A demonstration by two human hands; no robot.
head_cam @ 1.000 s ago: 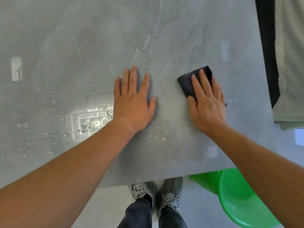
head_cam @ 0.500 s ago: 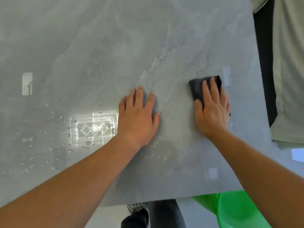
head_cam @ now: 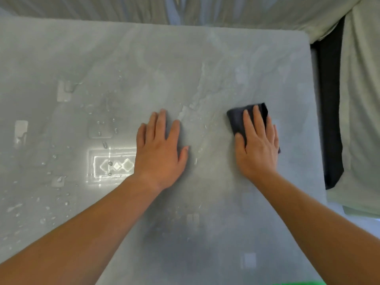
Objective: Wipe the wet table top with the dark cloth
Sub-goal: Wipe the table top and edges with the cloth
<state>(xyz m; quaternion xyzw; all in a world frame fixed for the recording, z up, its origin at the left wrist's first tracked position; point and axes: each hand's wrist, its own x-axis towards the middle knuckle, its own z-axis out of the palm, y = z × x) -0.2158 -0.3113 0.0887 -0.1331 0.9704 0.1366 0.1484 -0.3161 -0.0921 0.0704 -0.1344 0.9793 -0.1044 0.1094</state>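
A grey stone-look table top [head_cam: 144, 64] fills the view, with water drops [head_cam: 61, 177] scattered over its left half and a wet streak [head_cam: 197, 112] between my hands. My right hand [head_cam: 257, 147] lies flat on a folded dark cloth [head_cam: 237, 120] and presses it onto the table right of centre; the cloth's far end sticks out past my fingertips. My left hand [head_cam: 160, 153] rests palm down on the bare table at the centre, fingers spread, holding nothing.
Pale green fabric [head_cam: 362, 120] hangs beyond the table's right and far edges, with a dark gap [head_cam: 331, 120] beside the right edge. A sliver of a green object [head_cam: 296, 283] shows at the bottom edge.
My right hand has slid the cloth away from me and to the right across the table. The view has tilted up, so the table's far edge shows and my feet are out of sight.
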